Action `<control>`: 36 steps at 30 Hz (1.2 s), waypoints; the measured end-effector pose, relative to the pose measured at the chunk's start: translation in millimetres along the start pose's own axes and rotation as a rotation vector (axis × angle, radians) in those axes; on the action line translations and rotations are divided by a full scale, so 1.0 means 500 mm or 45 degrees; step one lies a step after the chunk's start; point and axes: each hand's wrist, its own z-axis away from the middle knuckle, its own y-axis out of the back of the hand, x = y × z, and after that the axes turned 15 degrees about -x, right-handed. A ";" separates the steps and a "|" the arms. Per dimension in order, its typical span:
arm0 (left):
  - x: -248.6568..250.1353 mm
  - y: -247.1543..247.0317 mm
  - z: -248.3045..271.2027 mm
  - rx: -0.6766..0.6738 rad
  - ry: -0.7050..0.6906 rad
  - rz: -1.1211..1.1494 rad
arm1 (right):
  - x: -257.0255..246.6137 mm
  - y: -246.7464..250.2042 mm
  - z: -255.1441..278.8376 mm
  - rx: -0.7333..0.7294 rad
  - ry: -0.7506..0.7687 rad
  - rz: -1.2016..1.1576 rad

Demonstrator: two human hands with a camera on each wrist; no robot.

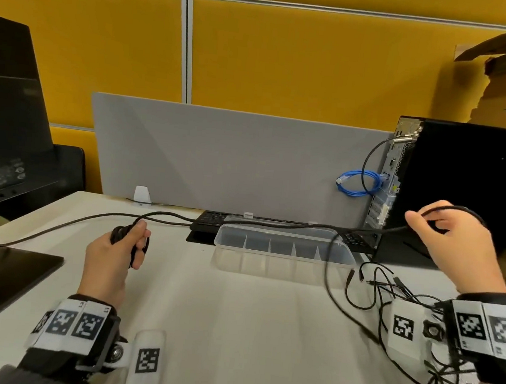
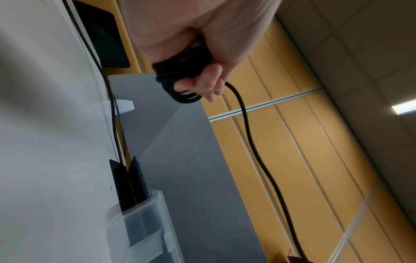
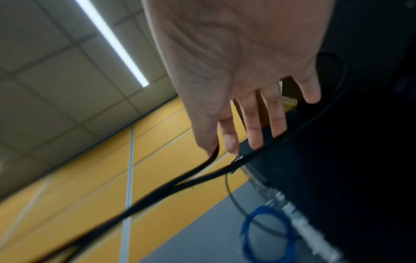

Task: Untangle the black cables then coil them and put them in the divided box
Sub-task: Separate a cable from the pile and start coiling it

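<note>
Left hand (image 1: 111,259) is raised over the desk (image 1: 233,328), left of centre. We see its fingers curled tight round a small coil (image 2: 180,71) of black cable, several loops bunched in the fist. From the coil one strand of the cable (image 1: 273,223) runs right, above the divided box (image 1: 283,255), to the right hand (image 1: 455,240).

Right hand is raised in front of the black computer tower (image 1: 459,191). The cable loops over it; thumb and forefinger look to be pinching the strand, the other fingers (image 3: 254,131) nearly straight. The wrist view is blurred, so we are not sure how firm that pinch is.

The divided box is clear plastic, open, with thin partitions across it, and sits mid-desk just in front of a black keyboard (image 1: 212,219). We see no cable in its compartments.

More black cables (image 1: 390,289) lie tangled on the desk at the right, below the right wrist, near the box's right end.

A blue cable (image 1: 359,182), coiled, hangs at the back of the tower. Grey divider panel (image 1: 218,158) stands behind the desk. A monitor (image 1: 8,109) stands at far left, its base (image 1: 8,277) on the desk.
</note>
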 end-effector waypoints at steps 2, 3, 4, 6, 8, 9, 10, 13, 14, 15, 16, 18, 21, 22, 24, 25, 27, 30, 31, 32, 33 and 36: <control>-0.001 -0.001 0.000 -0.006 0.014 -0.004 | 0.021 0.005 0.004 -0.101 -0.164 0.355; -0.001 0.000 0.000 -0.003 0.018 0.003 | 0.028 0.006 0.003 -0.245 -0.259 0.522; -0.001 0.002 -0.001 0.000 0.021 0.014 | 0.030 0.008 0.004 -0.437 -0.329 0.587; -0.001 0.003 0.000 -0.026 0.038 0.009 | 0.027 0.003 0.006 -0.801 -0.420 0.411; -0.003 -0.005 0.004 -0.089 0.046 -0.046 | 0.015 -0.003 0.007 -0.921 -0.412 0.232; -0.004 -0.013 0.009 -0.122 0.045 -0.089 | 0.007 -0.006 0.006 -0.905 -0.337 0.204; -0.004 -0.022 0.014 -0.162 0.039 -0.138 | -0.005 -0.008 0.005 -0.857 -0.233 0.190; -0.001 -0.052 0.032 -0.308 0.002 -0.285 | -0.082 -0.027 0.023 -0.671 0.151 0.030; 0.001 -0.061 0.038 -0.357 -0.013 -0.315 | -0.120 -0.037 0.037 -0.669 0.271 -0.087; 0.003 -0.068 0.044 -0.412 -0.031 -0.326 | -0.161 -0.049 0.055 -0.715 0.375 -0.187; 0.006 -0.076 0.050 -0.470 -0.051 -0.318 | -0.194 -0.065 0.075 -0.798 0.449 -0.229; 0.010 -0.087 0.062 -0.582 -0.101 -0.286 | -0.234 -0.106 0.109 -1.006 0.543 -0.106; 0.015 -0.099 0.080 -0.755 -0.150 -0.174 | -0.250 -0.161 0.129 -0.920 0.700 0.072; 0.015 -0.103 0.086 -0.837 -0.145 -0.119 | -0.251 -0.169 0.127 -0.782 0.748 -0.005; 0.017 -0.108 0.098 -1.059 -0.102 -0.012 | -0.247 -0.168 0.116 -0.536 0.733 -0.274; 0.018 -0.110 0.103 -1.186 -0.068 0.034 | -0.242 -0.166 0.109 -0.449 0.705 -0.375; 0.016 -0.115 0.113 -1.418 0.014 0.145 | -0.237 -0.156 0.103 -0.410 0.667 -0.519; 0.017 -0.115 0.119 -1.637 0.101 0.399 | -0.238 -0.160 0.102 -0.562 0.644 -0.668; 0.019 -0.110 0.117 -1.676 0.109 0.485 | -0.235 -0.168 0.102 -0.625 0.646 -0.663; 0.022 -0.105 0.113 -1.706 0.096 0.573 | -0.232 -0.176 0.102 -0.720 0.646 -0.626; 0.027 -0.101 0.111 -1.721 0.072 0.678 | -0.228 -0.185 0.105 -0.844 0.652 -0.546; 0.037 -0.109 0.105 -1.336 0.045 0.787 | -0.236 -0.191 0.130 -1.215 0.685 -0.180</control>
